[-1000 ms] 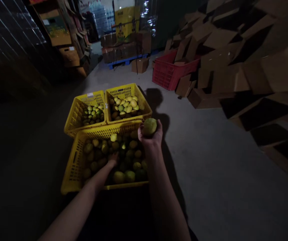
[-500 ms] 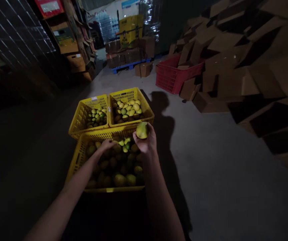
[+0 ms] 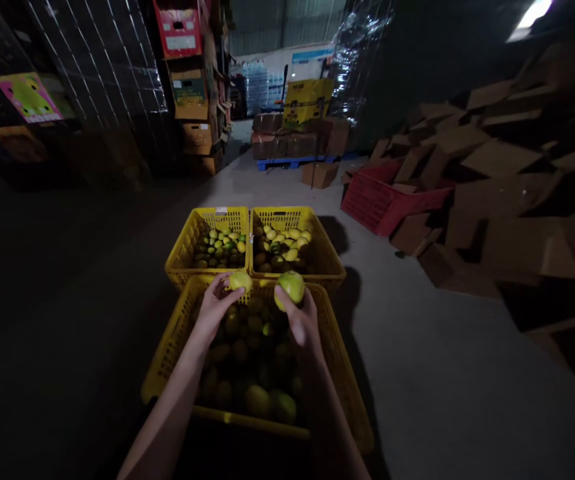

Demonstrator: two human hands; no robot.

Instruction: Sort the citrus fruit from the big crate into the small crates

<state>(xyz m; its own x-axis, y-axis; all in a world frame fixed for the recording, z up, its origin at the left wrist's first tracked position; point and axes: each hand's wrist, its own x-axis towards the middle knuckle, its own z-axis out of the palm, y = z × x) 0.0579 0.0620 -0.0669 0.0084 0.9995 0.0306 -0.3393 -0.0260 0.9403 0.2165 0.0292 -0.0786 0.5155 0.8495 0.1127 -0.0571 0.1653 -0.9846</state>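
Note:
My left hand (image 3: 213, 303) is closed on a pale yellow-green lemon (image 3: 241, 282), held above the far edge of the near yellow crate (image 3: 167, 357). My right hand (image 3: 301, 320) grips a larger, greener lemon (image 3: 293, 285) at about the same height, a little to the right. Below both hands, the near crate holds many green and yellowish fruits (image 3: 257, 400), mostly in shadow. Behind it stand two more yellow crates side by side. Small green and yellow lemons (image 3: 220, 248) lie in the left crate (image 3: 182, 247), and mostly yellow ones (image 3: 292, 243) in the right crate (image 3: 327, 257).
A red basket (image 3: 367, 200) with cardboard stands right of the crates, beside a big heap of flattened boxes (image 3: 497, 200). Farther back are a blue pallet (image 3: 287, 162) with cartons, a yellow box (image 3: 307, 100) and stacked boxes (image 3: 191, 93). Grey concrete floor (image 3: 417, 373) surrounds the crates.
My left hand has come up out of the near crate with a lemon in it. My right hand still holds its lemon, now turned in the grip. The view has shifted left and up.

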